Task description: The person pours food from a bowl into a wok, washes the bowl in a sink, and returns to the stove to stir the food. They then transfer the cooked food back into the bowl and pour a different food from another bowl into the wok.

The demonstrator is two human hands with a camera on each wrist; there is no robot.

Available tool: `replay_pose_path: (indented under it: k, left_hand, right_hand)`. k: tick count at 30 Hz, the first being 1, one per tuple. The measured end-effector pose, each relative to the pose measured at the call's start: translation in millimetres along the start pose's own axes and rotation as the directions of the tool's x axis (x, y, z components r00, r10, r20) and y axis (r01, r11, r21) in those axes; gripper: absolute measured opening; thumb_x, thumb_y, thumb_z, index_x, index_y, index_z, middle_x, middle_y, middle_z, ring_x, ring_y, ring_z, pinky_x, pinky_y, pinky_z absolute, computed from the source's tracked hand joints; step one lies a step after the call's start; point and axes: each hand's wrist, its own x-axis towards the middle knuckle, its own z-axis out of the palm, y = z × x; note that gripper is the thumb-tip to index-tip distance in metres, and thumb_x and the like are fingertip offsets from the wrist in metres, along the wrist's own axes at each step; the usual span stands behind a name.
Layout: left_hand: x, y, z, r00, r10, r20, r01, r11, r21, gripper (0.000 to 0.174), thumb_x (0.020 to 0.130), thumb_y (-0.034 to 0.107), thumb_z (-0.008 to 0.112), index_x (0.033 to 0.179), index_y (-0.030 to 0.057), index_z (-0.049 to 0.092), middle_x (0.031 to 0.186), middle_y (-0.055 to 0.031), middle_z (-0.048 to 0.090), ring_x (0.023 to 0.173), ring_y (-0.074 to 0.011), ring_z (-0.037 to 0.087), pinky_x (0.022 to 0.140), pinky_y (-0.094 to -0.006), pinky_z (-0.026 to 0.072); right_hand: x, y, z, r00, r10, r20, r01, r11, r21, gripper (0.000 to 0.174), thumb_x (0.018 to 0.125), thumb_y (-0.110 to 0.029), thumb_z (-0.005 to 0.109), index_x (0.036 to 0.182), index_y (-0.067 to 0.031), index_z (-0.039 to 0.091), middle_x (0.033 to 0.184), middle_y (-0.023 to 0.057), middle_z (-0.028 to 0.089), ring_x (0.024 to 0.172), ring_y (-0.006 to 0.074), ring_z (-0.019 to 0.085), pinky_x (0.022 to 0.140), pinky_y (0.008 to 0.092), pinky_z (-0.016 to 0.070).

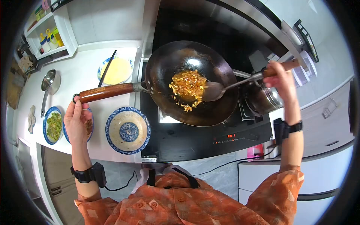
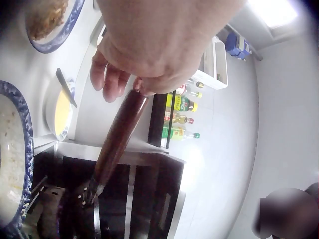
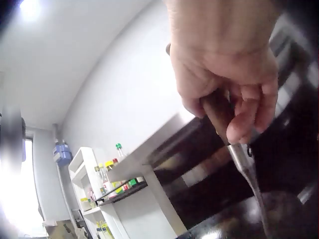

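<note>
A black wok (image 1: 157, 67) sits on the dark cooktop (image 1: 210, 140) with chopped orange-yellow food (image 1: 187, 87) in its middle. Its long wooden handle (image 1: 107, 92) points left. My left hand (image 1: 77, 103) lies just below the handle's end, fingers relaxed, fingertips touching the end ring. In the left wrist view the hand (image 2: 124, 84) touches the handle's (image 2: 117, 137) tip without wrapping it. My right hand (image 1: 277, 73) grips the wooden grip of a metal spatula (image 1: 213, 92) whose blade rests in the wok beside the food. The right wrist view shows the fingers (image 3: 239, 119) curled round that grip.
On the white counter stand an empty blue-rimmed bowl (image 1: 128, 130), a plate of greens (image 1: 53, 125), a yellow plate with chopsticks (image 1: 116, 70) and a ladle (image 1: 48, 84). A steel pot (image 1: 264, 98) sits right of the wok. A shelf of bottles (image 1: 50, 37) is at far left.
</note>
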Motion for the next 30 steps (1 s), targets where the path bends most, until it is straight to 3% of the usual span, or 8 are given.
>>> replay_pose_path:
  k: [3,9,16,18,21,25,29,30]
  left_hand:
    - [1.1,0.8,0.5,1.000,0.009,0.017,-0.009,1.000,0.016,0.023,0.089,0.018,0.052,0.107,0.0042,0.058,0.073,-0.0026,0.060,0.053,-0.0050,0.052,0.050,-0.0162,0.0430]
    - [-0.5,1.1,0.5,1.000,0.006,0.010,-0.006,1.000,0.023,0.022,0.090,0.018,0.052,0.106,0.0040,0.058,0.073,-0.0022,0.060,0.053,-0.0045,0.052,0.049,-0.0158,0.0428]
    - [0.8,0.1,-2.1,1.000,0.008,0.029,-0.009,1.000,0.022,0.022,0.090,0.017,0.051,0.106,0.0038,0.058,0.073,-0.0025,0.060,0.053,-0.0041,0.052,0.048,-0.0154,0.0428]
    - [0.3,0.1,-2.7,0.999,0.012,0.032,-0.012,1.000,0.022,0.022,0.090,0.018,0.051,0.107,0.0038,0.058,0.073,-0.0025,0.060,0.053,-0.0041,0.052,0.048,-0.0154,0.0429]
    - [0.7,-0.9,-1.0,0.999,0.017,0.040,-0.018,1.000,0.012,0.022,0.090,0.018,0.051,0.107,0.0039,0.058,0.073,-0.0025,0.060,0.053,-0.0040,0.052,0.048,-0.0153,0.0429]
    - [-1.6,1.9,0.4,0.999,0.011,0.033,-0.012,1.000,0.022,0.023,0.091,0.020,0.051,0.105,0.0048,0.058,0.072,-0.0028,0.059,0.054,-0.0054,0.051,0.049,-0.0172,0.0411]
    - [-1.5,1.2,-0.2,1.000,0.009,0.024,-0.010,1.000,0.026,0.023,0.091,0.021,0.051,0.106,0.0045,0.058,0.072,-0.0026,0.059,0.053,-0.0052,0.050,0.049,-0.0170,0.0408]
    - [-1.1,0.8,-1.0,0.999,0.009,0.033,-0.010,1.000,0.022,0.023,0.091,0.019,0.051,0.106,0.0044,0.057,0.072,-0.0024,0.059,0.053,-0.0044,0.050,0.049,-0.0160,0.0415]
  right_hand:
    - [2.2,16.6,16.5,0.996,0.029,0.087,-0.044,0.985,0.169,0.034,0.079,-0.029,0.061,0.089,0.0023,0.053,0.070,0.0142,0.059,0.048,0.0175,0.058,0.043,0.0254,0.0489]
    - [14.8,-31.5,1.0,0.984,-0.158,0.079,0.168,0.975,-0.142,0.025,0.079,-0.025,0.059,0.085,-0.0013,0.057,0.068,0.0100,0.058,0.049,0.0152,0.058,0.042,0.0241,0.0478]
    - [18.8,-16.9,37.3,0.983,-0.075,0.169,0.078,0.997,-0.008,0.025,0.080,-0.025,0.059,0.089,-0.0016,0.057,0.077,0.0086,0.060,0.055,0.0141,0.060,0.050,0.0240,0.0498]
    - [20.0,-24.1,37.1,0.945,-0.212,0.250,0.250,0.960,-0.129,0.023,0.080,-0.022,0.059,0.090,-0.0019,0.058,0.080,0.0076,0.060,0.060,0.0129,0.060,0.055,0.0228,0.0499]
    - [18.2,-24.6,49.7,0.877,-0.297,0.378,0.317,0.948,0.008,0.018,0.080,-0.018,0.059,0.090,-0.0033,0.060,0.081,0.0051,0.061,0.066,0.0115,0.059,0.059,0.0221,0.0489]
    - [5.6,-31.7,65.7,0.756,-0.330,0.565,0.407,0.914,-0.011,0.013,0.077,-0.015,0.062,0.087,-0.0065,0.063,0.082,0.0016,0.062,0.069,0.0100,0.059,0.065,0.0232,0.0481]
    - [-1.4,-45.1,69.8,0.760,-0.345,0.551,0.420,0.907,-0.011,0.017,0.078,-0.018,0.063,0.088,-0.0052,0.061,0.081,0.0028,0.062,0.069,0.0106,0.059,0.064,0.0229,0.0491]
    - [-1.5,-49.4,70.8,0.803,-0.348,0.484,0.385,0.923,0.025,0.019,0.078,-0.020,0.063,0.089,-0.0041,0.060,0.080,0.0042,0.062,0.067,0.0113,0.060,0.063,0.0227,0.0497]
